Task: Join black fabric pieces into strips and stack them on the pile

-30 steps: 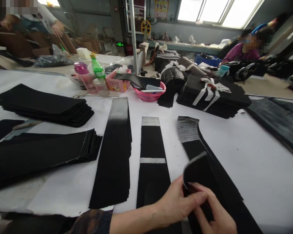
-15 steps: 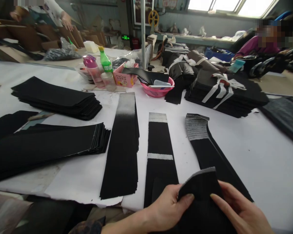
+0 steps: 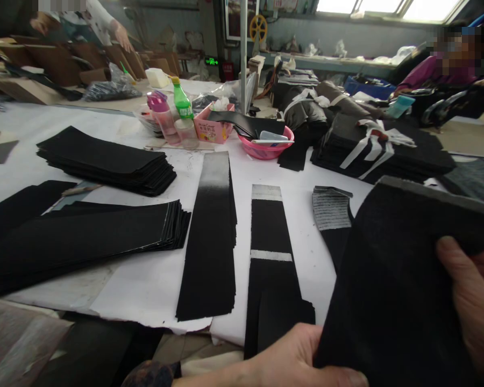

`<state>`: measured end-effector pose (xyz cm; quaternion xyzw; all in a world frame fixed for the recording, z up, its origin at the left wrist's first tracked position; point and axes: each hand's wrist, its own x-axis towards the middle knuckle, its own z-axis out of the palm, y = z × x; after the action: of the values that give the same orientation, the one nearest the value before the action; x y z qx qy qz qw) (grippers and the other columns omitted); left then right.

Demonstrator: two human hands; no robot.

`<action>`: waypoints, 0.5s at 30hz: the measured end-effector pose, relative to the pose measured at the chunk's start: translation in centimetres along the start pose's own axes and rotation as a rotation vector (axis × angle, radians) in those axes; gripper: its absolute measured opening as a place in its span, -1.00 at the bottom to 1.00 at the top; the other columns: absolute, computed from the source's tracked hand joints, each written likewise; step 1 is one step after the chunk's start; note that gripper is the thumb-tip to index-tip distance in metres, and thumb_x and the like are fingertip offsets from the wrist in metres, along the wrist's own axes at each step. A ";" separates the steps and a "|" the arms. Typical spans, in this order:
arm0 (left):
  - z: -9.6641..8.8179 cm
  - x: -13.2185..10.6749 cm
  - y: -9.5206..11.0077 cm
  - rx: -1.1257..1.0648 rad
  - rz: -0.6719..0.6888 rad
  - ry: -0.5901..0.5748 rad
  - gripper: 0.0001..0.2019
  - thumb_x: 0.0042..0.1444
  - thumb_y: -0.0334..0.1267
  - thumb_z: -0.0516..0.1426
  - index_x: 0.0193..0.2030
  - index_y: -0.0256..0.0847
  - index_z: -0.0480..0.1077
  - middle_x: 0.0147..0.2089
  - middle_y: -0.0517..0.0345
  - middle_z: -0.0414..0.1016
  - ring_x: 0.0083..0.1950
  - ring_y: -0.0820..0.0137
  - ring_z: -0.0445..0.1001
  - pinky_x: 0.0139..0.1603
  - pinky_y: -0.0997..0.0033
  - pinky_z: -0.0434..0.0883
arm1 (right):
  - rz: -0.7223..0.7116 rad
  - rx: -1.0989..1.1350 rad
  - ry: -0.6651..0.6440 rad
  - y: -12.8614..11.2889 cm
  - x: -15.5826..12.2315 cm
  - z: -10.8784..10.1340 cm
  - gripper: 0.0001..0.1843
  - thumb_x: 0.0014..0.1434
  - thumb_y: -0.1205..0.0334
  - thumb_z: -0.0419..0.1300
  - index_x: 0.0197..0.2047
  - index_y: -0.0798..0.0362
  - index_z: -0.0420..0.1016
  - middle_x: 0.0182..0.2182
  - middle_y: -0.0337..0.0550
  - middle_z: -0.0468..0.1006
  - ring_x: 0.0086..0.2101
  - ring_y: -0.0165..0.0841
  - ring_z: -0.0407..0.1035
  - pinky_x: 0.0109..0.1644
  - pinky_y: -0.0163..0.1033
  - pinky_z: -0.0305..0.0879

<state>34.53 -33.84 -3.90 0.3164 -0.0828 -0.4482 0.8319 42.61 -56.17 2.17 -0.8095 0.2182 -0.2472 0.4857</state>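
Note:
A wide black fabric piece [image 3: 391,290] with a grey top edge is raised close to the camera at lower right. My left hand [image 3: 294,363] grips its lower left edge, and my right hand [image 3: 474,301] holds its right side, thumb on the front. Behind it on the white table [image 3: 387,185] lies a stack of black strips with a grey ribbed end [image 3: 331,207]. To the left lie a black strip with two grey bands [image 3: 272,258] and a long black strip stack [image 3: 210,236].
Two more black strip stacks [image 3: 105,161] [image 3: 84,242] lie at left. A pink basket [image 3: 266,145], pink box [image 3: 213,129], green bottle [image 3: 181,102] and pink bottle [image 3: 161,115] stand mid-table. Tied black bundles [image 3: 379,150] sit at back right. Other people work at far left and right.
Both hands have lifted the black piece off the right stack and brought it up toward the camera, so it now fills the lower right. The view has shifted a little right.

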 end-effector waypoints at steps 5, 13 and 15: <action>-0.2 -2.2 2.3 -0.048 0.004 0.109 -0.53 0.07 -0.12 0.26 0.10 -0.27 0.42 -0.02 -0.07 0.52 0.02 0.16 0.50 0.16 0.21 0.32 | 0.170 0.300 -0.279 1.4 -1.5 3.7 -0.58 0.06 0.00 0.32 -0.02 -0.09 0.50 -0.16 -0.22 0.60 -0.22 -0.26 0.48 -0.15 -0.25 0.42; -4.5 -7.5 0.8 0.802 -0.378 0.527 -0.79 -0.12 -0.08 0.31 -0.45 -0.17 0.51 -0.53 0.27 0.40 -0.40 0.37 0.39 -0.45 0.54 0.22 | 0.464 0.436 -0.987 9.8 -8.6 8.5 -0.54 0.15 0.00 0.24 0.07 0.04 0.48 -0.20 -0.08 0.62 -0.18 -0.14 0.49 -0.11 -0.10 0.44; -5.5 -8.1 1.2 1.011 -0.455 0.639 -0.75 -0.14 -0.07 0.32 -0.56 -0.18 0.43 -0.64 0.31 0.26 -0.52 0.44 0.27 -0.53 0.53 0.10 | 0.495 0.472 -1.053 9.7 -9.5 8.5 -0.55 0.17 0.00 0.22 0.07 0.04 0.48 -0.17 -0.06 0.61 -0.12 -0.12 0.47 -0.02 -0.06 0.40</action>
<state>32.95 -24.42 -6.29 0.7975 0.0374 -0.4028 0.4475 39.32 -48.95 -11.72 -0.6191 0.0703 0.2631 0.7366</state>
